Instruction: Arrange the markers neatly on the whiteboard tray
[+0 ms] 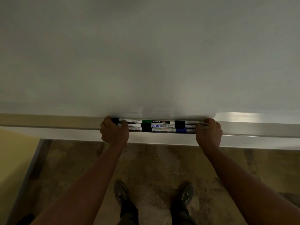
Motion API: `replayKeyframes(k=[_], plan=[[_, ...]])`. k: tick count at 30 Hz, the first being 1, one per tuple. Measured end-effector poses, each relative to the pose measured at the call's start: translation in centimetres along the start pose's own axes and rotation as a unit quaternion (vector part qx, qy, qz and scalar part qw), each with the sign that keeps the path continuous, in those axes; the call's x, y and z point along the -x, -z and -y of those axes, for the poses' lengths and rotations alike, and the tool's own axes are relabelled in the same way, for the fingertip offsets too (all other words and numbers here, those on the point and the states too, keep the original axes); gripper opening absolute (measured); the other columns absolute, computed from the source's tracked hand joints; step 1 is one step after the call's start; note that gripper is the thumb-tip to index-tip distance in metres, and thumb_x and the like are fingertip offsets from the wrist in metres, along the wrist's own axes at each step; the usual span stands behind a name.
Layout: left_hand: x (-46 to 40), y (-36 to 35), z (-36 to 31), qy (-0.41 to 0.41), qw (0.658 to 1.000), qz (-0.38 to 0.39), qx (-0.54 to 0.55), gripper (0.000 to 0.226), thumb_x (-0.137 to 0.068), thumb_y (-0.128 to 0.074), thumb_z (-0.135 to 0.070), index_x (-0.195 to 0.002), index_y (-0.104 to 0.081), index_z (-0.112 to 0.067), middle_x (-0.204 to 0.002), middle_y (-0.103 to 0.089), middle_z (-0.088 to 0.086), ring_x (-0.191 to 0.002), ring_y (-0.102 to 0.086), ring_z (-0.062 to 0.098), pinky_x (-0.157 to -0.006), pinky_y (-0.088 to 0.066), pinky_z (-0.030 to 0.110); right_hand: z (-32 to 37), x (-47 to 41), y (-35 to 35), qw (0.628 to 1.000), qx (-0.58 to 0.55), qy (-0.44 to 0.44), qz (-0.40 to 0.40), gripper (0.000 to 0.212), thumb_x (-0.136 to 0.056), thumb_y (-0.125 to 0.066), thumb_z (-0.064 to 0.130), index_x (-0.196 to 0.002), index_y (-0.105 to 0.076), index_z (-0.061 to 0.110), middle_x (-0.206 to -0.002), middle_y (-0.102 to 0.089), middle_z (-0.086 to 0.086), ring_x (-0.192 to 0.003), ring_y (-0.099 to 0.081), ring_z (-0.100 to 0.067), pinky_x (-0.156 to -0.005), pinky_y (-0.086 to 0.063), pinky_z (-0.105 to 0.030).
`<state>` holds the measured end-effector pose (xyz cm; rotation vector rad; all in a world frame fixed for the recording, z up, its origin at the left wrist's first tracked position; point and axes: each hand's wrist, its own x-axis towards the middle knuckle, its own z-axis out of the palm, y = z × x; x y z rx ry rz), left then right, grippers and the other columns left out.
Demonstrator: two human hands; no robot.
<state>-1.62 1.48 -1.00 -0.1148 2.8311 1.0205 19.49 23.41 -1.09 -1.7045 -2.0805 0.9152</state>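
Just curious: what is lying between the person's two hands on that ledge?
In the head view, whiteboard markers lie in rows on the tray between left hand and right hand.

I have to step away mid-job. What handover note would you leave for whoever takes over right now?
Left hand: cupped against the left end of the markers.
Right hand: cupped against their right end.
Markers: bunched in rows, end to end, in the whiteboard tray.
Done: markers gathered and lined up along the tray.
Left: check that the ends sit flush, then let go; the ends under both hands are hidden.
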Motion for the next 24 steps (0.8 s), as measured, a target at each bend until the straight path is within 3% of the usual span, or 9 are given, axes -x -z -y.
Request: replayKeyframes(k=[16, 24], plan=[[0.4, 0.1, 1.7, -0.091, 0.996, 0.014, -0.004, 0.055, -0.081, -0.071, -0.029, -0.126, -0.044, -0.014, -0.133, -0.042, 0.011, -0.109, -0.053, 0.035, -0.098, -0.034, 0.053, -0.1, 1.7, 0.5, 0.998, -0.022, 0.055, 0.032, 0.042, -0.088, -0.064, 0.016, -0.128, -0.051, 0.009, -0.138, -0.043, -0.01, -0.118, -0.049, -0.028, -0.1, -0.045, -0.043], [1.0, 1.4, 2.1, -0.116, 0.993, 0.019, 0.019, 0.052, -0.082, -0.072, -0.03, -0.125, -0.045, -0.016, -0.138, -0.04, 0.009, -0.111, -0.053, 0.032, -0.104, -0.031, 0.054, 1.1, 3.5, 1.0, 0.994, -0.028, 0.102, 0.027, 0.045, -0.09, -0.064, 0.016, -0.131, -0.048, 0.009, -0.144, -0.041, -0.009, -0.122, -0.049, -0.029, -0.101, -0.047, -0.05]])
